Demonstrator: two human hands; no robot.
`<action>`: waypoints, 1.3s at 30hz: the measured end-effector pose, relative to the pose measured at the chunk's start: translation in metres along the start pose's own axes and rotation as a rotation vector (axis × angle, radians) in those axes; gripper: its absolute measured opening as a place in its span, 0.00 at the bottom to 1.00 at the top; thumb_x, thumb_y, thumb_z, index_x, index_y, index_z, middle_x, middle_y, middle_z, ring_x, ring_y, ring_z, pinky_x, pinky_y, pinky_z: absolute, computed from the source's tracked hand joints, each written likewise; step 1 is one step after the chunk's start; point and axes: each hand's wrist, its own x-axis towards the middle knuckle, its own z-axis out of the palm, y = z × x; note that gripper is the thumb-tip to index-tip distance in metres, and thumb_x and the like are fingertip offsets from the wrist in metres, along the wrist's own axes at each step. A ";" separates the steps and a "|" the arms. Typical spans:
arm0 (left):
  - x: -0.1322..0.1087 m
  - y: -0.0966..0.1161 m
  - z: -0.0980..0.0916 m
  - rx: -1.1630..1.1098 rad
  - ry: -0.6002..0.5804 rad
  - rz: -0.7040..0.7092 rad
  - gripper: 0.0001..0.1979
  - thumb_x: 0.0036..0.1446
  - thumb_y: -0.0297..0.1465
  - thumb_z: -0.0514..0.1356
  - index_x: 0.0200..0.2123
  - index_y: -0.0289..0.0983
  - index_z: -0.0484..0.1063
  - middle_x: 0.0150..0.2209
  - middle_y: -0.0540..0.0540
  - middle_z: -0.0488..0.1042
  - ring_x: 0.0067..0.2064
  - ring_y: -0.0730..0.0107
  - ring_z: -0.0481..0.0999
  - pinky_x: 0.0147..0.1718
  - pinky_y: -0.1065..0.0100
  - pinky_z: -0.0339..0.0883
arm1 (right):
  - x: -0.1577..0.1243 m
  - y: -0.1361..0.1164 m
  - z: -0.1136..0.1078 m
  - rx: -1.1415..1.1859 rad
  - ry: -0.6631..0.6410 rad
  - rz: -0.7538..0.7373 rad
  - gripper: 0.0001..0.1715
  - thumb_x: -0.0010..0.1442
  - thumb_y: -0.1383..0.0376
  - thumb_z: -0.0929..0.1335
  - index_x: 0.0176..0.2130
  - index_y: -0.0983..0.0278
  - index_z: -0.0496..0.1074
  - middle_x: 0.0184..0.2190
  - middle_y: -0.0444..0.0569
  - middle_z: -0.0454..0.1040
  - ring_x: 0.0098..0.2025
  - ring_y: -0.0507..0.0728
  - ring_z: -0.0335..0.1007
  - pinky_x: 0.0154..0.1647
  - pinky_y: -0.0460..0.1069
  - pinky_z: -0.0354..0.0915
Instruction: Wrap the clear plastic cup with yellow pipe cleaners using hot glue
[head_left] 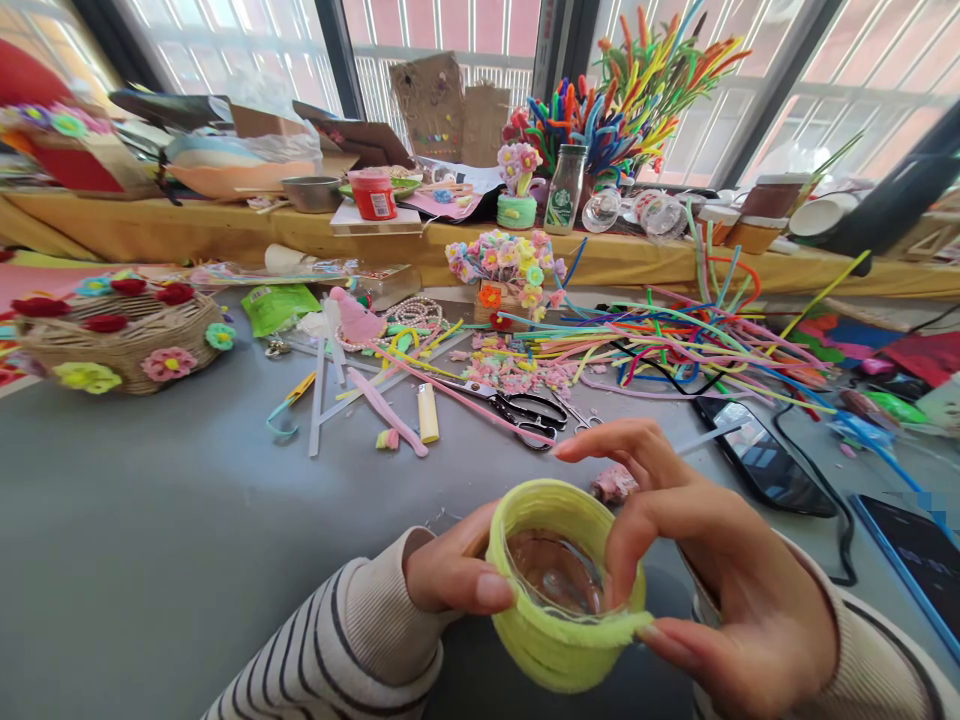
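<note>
A clear cup (564, 640) wrapped round its outside in fuzzy yellow-green pipe cleaner is held tilted toward me above the table. My left hand (461, 570) grips its left side, thumb near the rim and the other fingers hidden behind. On the right of the cup, my right hand (720, 560) has one finger bent inside over the rim. Its thumb presses the end of the yellow-green pipe cleaner (634, 626) from outside, while the other fingers are raised. Through the cup's mouth its transparent bottom shows. Just behind lies a small pink fuzzy clump (615, 484).
Black-handled scissors (517, 405), a yellow lighter (427, 413) and glue sticks (318, 400) lie beyond the cup. Loose pipe cleaners (675, 335) spread across the back right. A flower-trimmed basket (120, 340) stands left; two phones, one black (765, 455) and one blue-edged (919, 560), lie right.
</note>
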 end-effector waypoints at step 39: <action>0.003 -0.007 -0.002 -0.299 0.206 0.028 0.26 0.56 0.44 0.52 0.53 0.37 0.65 0.50 0.39 0.72 0.48 0.56 0.73 0.47 0.55 0.64 | 0.005 0.029 0.015 0.336 0.159 0.187 0.12 0.52 0.57 0.67 0.25 0.62 0.65 0.54 0.51 0.62 0.58 0.62 0.55 0.57 0.60 0.51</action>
